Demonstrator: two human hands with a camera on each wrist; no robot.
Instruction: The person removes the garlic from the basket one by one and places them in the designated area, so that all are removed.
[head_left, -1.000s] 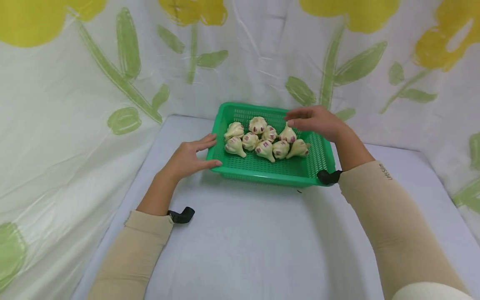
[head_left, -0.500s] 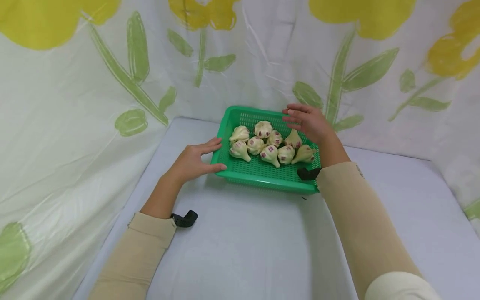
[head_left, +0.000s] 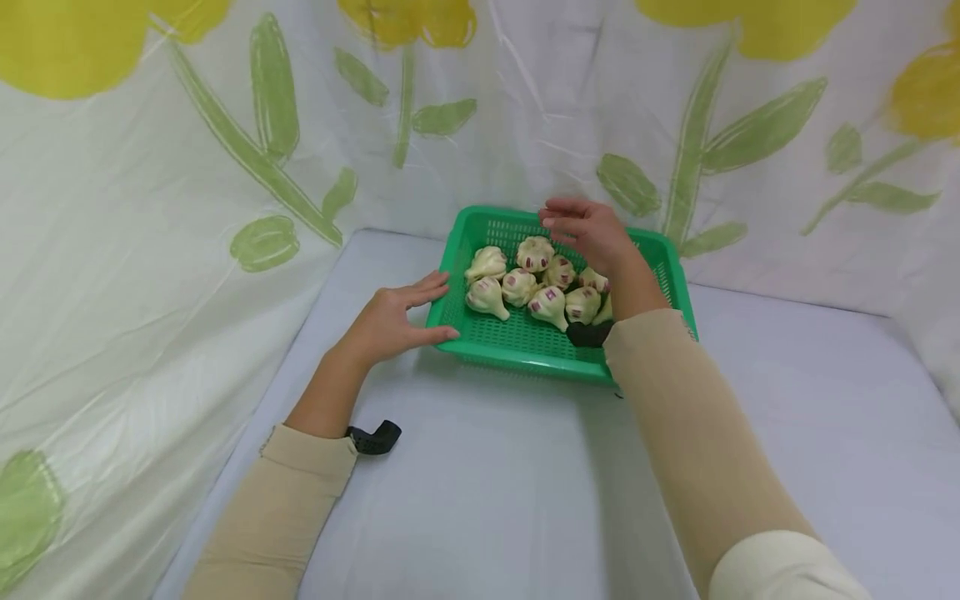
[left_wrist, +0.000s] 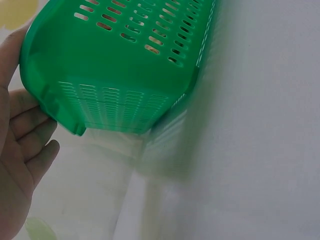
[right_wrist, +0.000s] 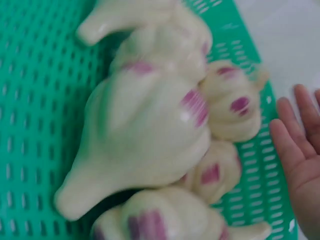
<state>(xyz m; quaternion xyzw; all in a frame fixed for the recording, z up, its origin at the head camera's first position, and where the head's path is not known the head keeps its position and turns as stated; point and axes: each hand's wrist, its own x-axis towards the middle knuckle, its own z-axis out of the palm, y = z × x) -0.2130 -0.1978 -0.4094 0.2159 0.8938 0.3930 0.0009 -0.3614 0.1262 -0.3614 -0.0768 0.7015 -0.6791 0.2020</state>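
Observation:
Several whitish garlic bulbs [head_left: 547, 307] with purple patches lie in a green plastic basket [head_left: 525, 360]. My left hand [head_left: 390, 323] touches the basket's left end, thumb at the front corner and fingers along the side. In the left wrist view, the fingers of that hand [left_wrist: 25, 145] lie loosely against the outside of the rim. My right hand [head_left: 588, 235] hovers over the back of the basket, holding nothing. The right wrist view shows this hand [right_wrist: 302, 160] with spread fingers, beside the bulbs [right_wrist: 145, 130]. My right forearm hides the bulbs at the right end.
The basket stands on a white-covered table [head_left: 465, 483], near its back edge. Behind and to the left hangs a white curtain [head_left: 517, 125] printed with yellow flowers and green leaves. A small dark speck [head_left: 618, 395] lies before the basket.
My right hand has moved left over the basket, away from the garlic bulb at the right end. The left hand stays at the basket's left side, and the bulbs keep their arrangement.

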